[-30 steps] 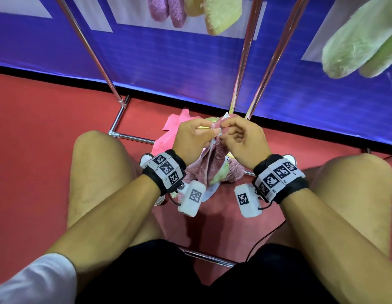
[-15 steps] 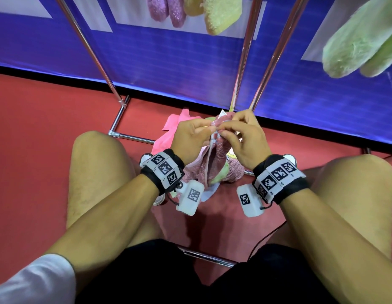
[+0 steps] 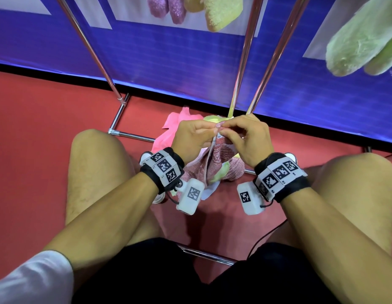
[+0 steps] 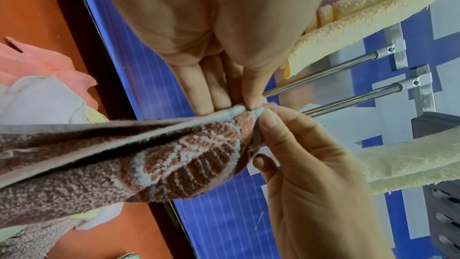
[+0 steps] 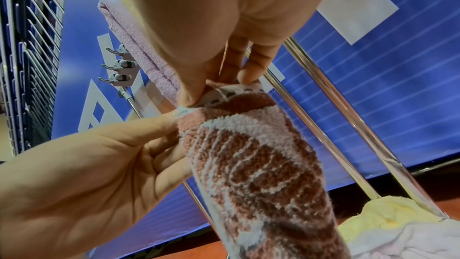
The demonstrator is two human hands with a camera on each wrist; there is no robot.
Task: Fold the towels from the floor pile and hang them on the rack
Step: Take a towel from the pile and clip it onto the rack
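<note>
A pink-brown patterned towel [image 3: 214,163] hangs from both hands between my knees, its lower part reaching down to the floor pile. My left hand [image 3: 209,131] pinches its top corner between thumb and fingers. My right hand [image 3: 226,130] pinches the same corner right beside it, fingertips almost touching. The left wrist view has the left fingers [image 4: 224,95] on the towel's edge [image 4: 174,155] and the right hand [image 4: 298,155] opposite. From the right wrist, the right fingers [image 5: 224,78] grip the corner of the towel [image 5: 261,164]. The left hand [image 5: 124,145] meets it from the side.
The pile on the red floor holds a pink towel [image 3: 179,121], a yellow one [image 3: 212,118] and a white one. Chrome rack poles [image 3: 241,62] rise just behind the hands, and a base bar [image 3: 133,134] lies on the floor. Green [image 3: 361,40], yellow [image 3: 223,12] and pink [image 3: 166,7] towels hang above.
Both hands stay together at the towel's top corner. The right hand has risen slightly and its fingers have shifted their pinch along the edge.
</note>
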